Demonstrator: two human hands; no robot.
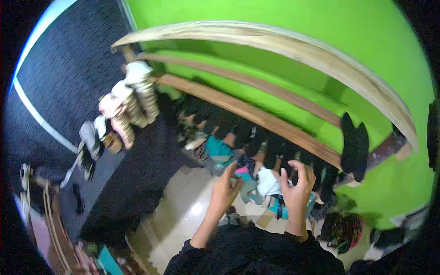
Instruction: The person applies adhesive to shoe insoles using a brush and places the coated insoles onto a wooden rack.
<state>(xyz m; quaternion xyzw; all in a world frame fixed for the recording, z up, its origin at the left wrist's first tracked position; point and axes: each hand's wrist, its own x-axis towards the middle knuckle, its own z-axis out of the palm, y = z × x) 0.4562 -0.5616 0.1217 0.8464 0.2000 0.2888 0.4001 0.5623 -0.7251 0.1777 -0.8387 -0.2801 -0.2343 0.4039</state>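
Note:
My left hand (224, 189) is raised in front of me, its thumb and fingers curved apart with nothing between them. To its right my right hand (299, 185) is up as well, the thumb and bent fingers spread apart around bare air. Below and beyond both hands lies a blurred heap of mixed items, among them a teal piece (219, 149) and a white piece (268, 182). A wooden rack (247, 107) runs behind the heap, with a row of dark items along its lower rail. A pair of black, pointed items (355, 146) hangs near its right end.
At left stands a black-draped table (133, 176), bearing stacks of pale items (142, 89) and several shoes (87, 158). A bright green wall (366, 41) rises behind the rack. Patterned cloth (343, 231) lies at lower right. Light tiles (183, 215) cover the floor.

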